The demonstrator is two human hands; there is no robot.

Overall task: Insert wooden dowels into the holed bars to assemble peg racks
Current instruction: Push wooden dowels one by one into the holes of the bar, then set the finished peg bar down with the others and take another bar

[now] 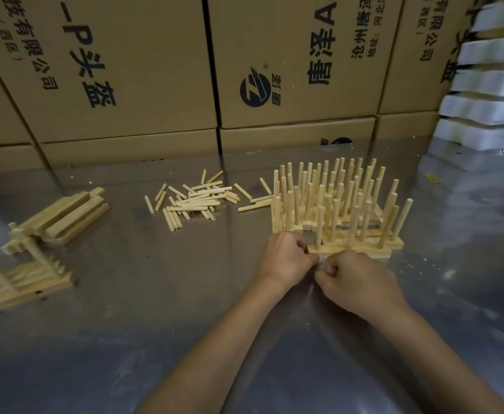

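Both hands were positioned at the near edge of the cluster of assembled peg racks point(334, 204), close together, with their fingertips almost touching. The left hand point(286, 258) had its fingers curled under, knuckles toward the camera, at the left end of the nearest holed bar point(352, 249). The right hand point(358, 282) was likewise curled into a loose fist just in front of the same bar. Whether either hand held a dowel could not be determined, since the fingers hid the palms and the space between the fingertips.

The nearest bar lay flat on the metal table point(185, 324) with several dowels standing upright in it. Behind it, further bars carried rows of upright dowels, packed closely side by side and forming a dense block.

A loose pile of wooden dowels point(194, 201) lay on the table to the left of the racks, well apart from the hands; a few strays reached toward the left side of the rack cluster.

At the far left of the table lay a stack of bare bars point(65, 216), some laid crosswise. Nearer the left edge lay another pile of holed bars point(23, 288), with a few dowels standing in it.

Printed cardboard cartons point(143, 70) formed a wall along the rear of the table. A stack of white foam pieces point(490, 85) stood at the right rear.
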